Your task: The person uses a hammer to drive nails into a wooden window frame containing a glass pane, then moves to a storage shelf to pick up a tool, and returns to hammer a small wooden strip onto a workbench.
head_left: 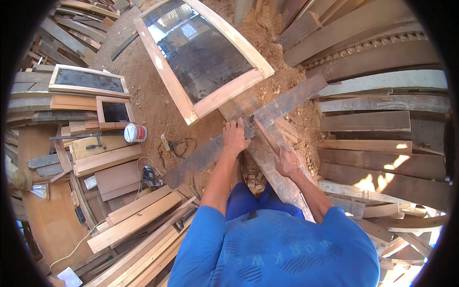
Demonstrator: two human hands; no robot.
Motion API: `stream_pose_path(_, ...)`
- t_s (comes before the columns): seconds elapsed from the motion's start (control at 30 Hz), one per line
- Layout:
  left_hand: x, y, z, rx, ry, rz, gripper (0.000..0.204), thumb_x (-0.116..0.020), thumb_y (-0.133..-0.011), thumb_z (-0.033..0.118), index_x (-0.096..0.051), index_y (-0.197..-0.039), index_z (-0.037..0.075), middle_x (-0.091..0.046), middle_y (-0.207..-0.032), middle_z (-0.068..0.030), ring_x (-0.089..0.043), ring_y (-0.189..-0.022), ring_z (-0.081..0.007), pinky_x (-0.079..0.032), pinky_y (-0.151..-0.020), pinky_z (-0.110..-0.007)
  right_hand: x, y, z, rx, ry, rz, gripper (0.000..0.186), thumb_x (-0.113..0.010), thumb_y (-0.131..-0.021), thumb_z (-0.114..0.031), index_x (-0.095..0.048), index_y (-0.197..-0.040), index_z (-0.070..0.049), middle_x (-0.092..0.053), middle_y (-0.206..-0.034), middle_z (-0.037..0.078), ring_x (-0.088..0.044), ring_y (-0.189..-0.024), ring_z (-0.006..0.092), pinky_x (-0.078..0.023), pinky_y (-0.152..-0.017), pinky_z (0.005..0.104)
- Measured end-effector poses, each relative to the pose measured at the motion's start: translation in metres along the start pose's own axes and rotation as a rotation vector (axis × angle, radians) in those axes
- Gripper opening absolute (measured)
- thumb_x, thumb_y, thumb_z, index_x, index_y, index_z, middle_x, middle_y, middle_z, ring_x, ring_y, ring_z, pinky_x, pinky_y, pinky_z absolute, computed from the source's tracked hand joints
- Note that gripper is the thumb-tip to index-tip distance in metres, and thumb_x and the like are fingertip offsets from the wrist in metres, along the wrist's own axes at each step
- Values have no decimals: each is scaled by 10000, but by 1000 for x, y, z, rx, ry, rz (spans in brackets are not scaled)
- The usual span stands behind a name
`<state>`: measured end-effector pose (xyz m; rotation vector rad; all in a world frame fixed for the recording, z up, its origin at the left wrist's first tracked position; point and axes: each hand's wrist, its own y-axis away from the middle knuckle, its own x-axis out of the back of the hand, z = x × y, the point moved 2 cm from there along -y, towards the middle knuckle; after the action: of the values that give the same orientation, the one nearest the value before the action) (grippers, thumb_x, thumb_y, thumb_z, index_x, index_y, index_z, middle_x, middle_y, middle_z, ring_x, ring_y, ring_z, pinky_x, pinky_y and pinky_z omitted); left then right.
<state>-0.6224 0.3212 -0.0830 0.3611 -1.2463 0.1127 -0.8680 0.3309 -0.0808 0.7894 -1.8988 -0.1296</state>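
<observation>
A weathered grey-brown board (pixel 292 101) lies slantwise in front of me, across another plank (pixel 273 173) that runs toward my legs. My left hand (pixel 234 137) presses down on the board near its middle, fingers over it and thumb to the side. In my right hand (pixel 287 162) is what looks like a handsaw (pixel 267 136), with a narrow brown blade that tapers away from me. Its far end meets the board just right of my left hand, beside a dark gap in the board. The handle is hidden inside my closed fingers.
Beyond the board lies a large glazed wooden frame (pixel 201 57). At left are two smaller framed panels (pixel 88 80), a white bucket (pixel 135 133), a corded power tool (pixel 151 177) and stacked planks (pixel 136 217). Timber stacks (pixel 366 122) line the right. Shavings (pixel 306 138) cover the ground.
</observation>
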Motion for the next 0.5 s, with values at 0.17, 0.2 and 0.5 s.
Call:
stream_pose_path(0.17,-8,5,-9,-4,14,-14,902,-864,-693,307,-423,-1428,24,-510,-1304,-176,-456,-1253,-367,-395,-1052,-481,77,8,-70,239,-370,271,376,-580,-974,-306,-485,-1141,16,-624,-820,219,-621,-729,427,-494,-682,509)
stream_pose_path(0.2,-8,5,-10,1,13,-27,910,-866,-689,312,-421,-1429,25,-510,-1302,-178,-456,-1255,-368,-395,-1052,-484,82,10,-75,320,-458,391,360,-586,-974,-305,-485,-1126,6,-607,-789,195,-605,-690,406,-489,-658,492)
stream_pose_path(0.5,-12,-2,-6,-20,-46,-8,953,-878,-670,331,-401,-1438,28,-509,-1292,-193,-450,-1269,-379,-404,-1053,-501,-13,-25,17,95,17,134,308,-587,-967,-282,-531,-1062,6,-659,-890,263,-660,-822,435,-499,-711,521)
